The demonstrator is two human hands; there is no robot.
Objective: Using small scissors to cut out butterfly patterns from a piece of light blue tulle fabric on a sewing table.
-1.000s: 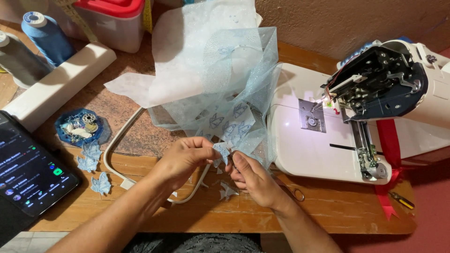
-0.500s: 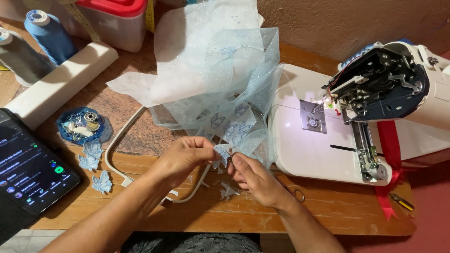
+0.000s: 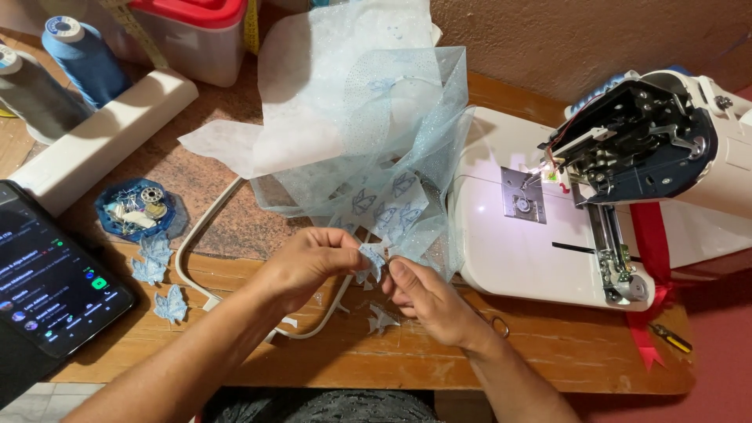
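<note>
Both the left hand [image 3: 309, 262] and right hand [image 3: 423, 298] pinch a blue fabric cutout [image 3: 371, 258]; left of them, a blue dish [image 3: 139, 210] holds bobbins.

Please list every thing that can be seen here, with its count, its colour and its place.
embroidered cutout: one, pale blue, pinched between both hands
sheer fabric: one bundle, light blue and white, centre of table
sewing machine: one, white, right side
finished cutouts: about three, pale blue, left, near the tablet
small dish: one, blue, holds bobbins, left
thread cones: two, blue and grey, top left
tablet: one, dark screen lit, far left
box: one, clear with red lid, top
table: one, brown wood
left hand: holds the cutout
right hand: holds the cutout
</note>
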